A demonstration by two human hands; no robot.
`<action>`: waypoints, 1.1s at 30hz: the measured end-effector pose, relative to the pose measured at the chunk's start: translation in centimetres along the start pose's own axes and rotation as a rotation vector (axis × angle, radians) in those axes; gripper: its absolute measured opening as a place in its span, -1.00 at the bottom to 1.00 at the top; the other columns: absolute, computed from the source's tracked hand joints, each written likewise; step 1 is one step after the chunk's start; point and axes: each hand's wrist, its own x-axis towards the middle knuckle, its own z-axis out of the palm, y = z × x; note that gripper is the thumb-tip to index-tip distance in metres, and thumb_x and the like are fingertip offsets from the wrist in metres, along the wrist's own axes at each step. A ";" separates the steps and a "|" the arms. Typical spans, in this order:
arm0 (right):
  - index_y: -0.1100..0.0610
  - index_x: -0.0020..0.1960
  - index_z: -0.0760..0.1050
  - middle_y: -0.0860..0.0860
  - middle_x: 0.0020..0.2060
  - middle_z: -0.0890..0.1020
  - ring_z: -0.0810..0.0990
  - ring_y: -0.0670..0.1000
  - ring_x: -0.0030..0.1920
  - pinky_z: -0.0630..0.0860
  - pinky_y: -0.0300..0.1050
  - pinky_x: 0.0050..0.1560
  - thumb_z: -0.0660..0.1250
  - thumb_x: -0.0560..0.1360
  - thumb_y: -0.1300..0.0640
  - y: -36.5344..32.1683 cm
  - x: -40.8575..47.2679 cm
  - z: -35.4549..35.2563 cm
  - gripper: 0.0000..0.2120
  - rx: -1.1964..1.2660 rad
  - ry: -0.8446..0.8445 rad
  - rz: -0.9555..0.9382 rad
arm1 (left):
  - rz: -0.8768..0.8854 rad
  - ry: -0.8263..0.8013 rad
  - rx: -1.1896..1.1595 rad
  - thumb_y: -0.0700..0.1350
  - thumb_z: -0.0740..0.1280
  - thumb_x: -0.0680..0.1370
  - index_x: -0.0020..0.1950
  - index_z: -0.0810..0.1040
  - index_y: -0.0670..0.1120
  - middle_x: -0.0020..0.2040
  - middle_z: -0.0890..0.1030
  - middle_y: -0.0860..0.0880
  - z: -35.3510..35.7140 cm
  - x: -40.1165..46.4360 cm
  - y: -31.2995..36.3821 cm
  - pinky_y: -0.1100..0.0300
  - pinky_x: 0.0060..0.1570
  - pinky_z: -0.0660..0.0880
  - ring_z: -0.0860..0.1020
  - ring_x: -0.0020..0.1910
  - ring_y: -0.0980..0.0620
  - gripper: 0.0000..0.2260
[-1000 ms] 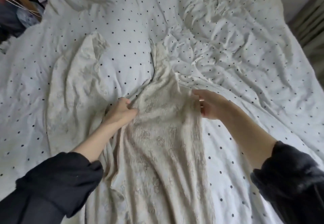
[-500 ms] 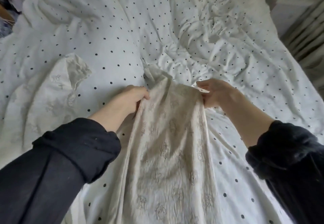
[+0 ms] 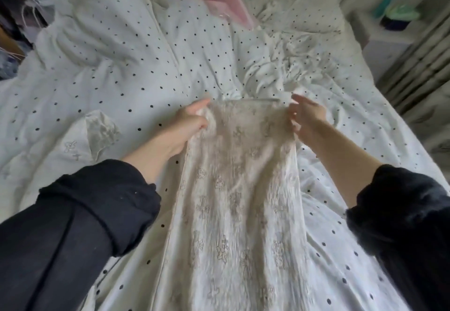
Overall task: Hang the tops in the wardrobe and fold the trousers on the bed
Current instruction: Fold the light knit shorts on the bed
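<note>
The left hand [image 3: 187, 125] grips the far left corner of the cream trousers [image 3: 233, 208], its fingers curled into the bunched cloth. The right hand [image 3: 306, 122] is at the far right corner of the same edge; its fingers look spread and partly straight against the fabric (the picture is blurred there, so whether they pinch the cloth I cannot tell). Between the two hands the edge of the trousers runs taut and straight, and from it the cloth, stitched with small cross patterns, stretches back toward the person over the bed [image 3: 121, 72], which wears a white cover with black dots. Both forearms come out of pushed-up black sleeves [image 3: 97, 213].

To the left of the left hand, lying flat on the cover, is another cream part with the same stitching [image 3: 97, 130]; I cannot tell whether it belongs to the same garment. Well beyond both hands, at the far end of the bed, lies a pink thing [image 3: 219, 1]. Far off to the right of the right hand stands a white bedside table [image 3: 387, 38] with greenish objects on it.
</note>
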 end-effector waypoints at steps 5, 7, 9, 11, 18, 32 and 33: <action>0.11 0.48 0.22 0.16 0.34 0.44 0.53 0.06 -0.01 0.41 -0.35 -0.18 0.28 0.52 0.24 3.8 -2.4 -0.1 -0.44 -0.475 -0.077 -0.091 | 0.061 0.176 0.491 -0.25 0.23 0.52 0.34 0.47 0.02 0.20 0.53 -0.06 -0.2 -1.6 -3.0 0.37 -0.31 0.35 0.53 -0.03 0.00 -0.59; 0.14 0.47 0.25 0.14 0.36 0.42 0.49 0.12 0.23 0.43 -0.22 0.07 0.27 0.54 0.21 5.4 -4.1 0.6 -0.49 -0.616 -0.173 -0.107 | 0.155 0.211 0.484 -0.29 0.21 0.53 0.28 0.53 -0.07 0.23 0.54 -0.08 -0.7 -2.6 -4.2 0.38 -0.11 0.34 0.53 0.07 -0.02 -0.65; 0.13 0.46 0.26 0.14 0.37 0.41 0.43 0.13 0.32 0.38 -0.12 0.19 0.25 0.56 0.17 6.8 -6.2 1.4 -0.52 -0.724 -0.265 -0.123 | 0.218 0.205 0.512 -0.34 0.19 0.53 0.21 0.56 -0.12 0.23 0.53 -0.12 -1.4 -4.0 -5.1 0.32 0.03 0.32 0.51 0.15 -0.06 -0.68; 0.11 0.47 0.25 0.13 0.36 0.42 0.48 0.13 0.27 0.40 -0.11 0.16 0.23 0.58 0.13 7.7 -8.4 2.1 -0.53 -0.784 -0.352 -0.150 | 0.282 0.251 0.554 -0.37 0.18 0.51 0.17 0.58 -0.14 0.19 0.52 -0.14 -2.5 -5.8 -5.8 0.24 0.13 0.31 0.48 0.17 -0.09 -0.68; 0.04 0.43 0.32 0.01 0.16 0.55 0.54 -0.10 -0.22 0.39 -0.18 0.04 0.16 0.60 0.07 9.3 -15.5 5.9 -0.60 -1.009 -0.545 -0.332 | 0.376 0.636 0.791 -0.36 0.23 0.45 0.30 0.47 -0.10 0.31 0.44 -0.12 -11.3 -12.2 -7.5 -0.08 0.18 0.25 0.34 0.28 -0.17 -0.57; 0.15 -0.47 0.50 -0.04 -0.55 0.60 0.56 -0.02 -0.21 0.35 -0.13 -0.08 0.22 0.51 -0.21 2.8 -18.9 23.9 -0.45 -0.517 -0.465 -0.107 | -0.331 0.615 0.070 0.05 0.11 0.63 0.03 0.54 -0.25 0.02 0.56 -0.22 -23.9 -10.8 -11.2 0.05 0.04 0.46 0.55 0.03 -0.17 -0.61; 0.15 -0.44 0.47 -0.03 -0.56 0.58 0.56 -0.01 -0.21 0.35 -0.15 -0.16 0.23 0.50 -0.23 2.4 -18.7 25.1 -0.47 -0.557 -0.455 -0.095 | -0.346 0.599 0.067 0.07 0.12 0.62 -0.09 0.53 -0.22 -0.05 0.56 -0.18 -24.3 -10.6 -11.0 0.09 -0.07 0.46 0.56 -0.10 -0.12 -0.62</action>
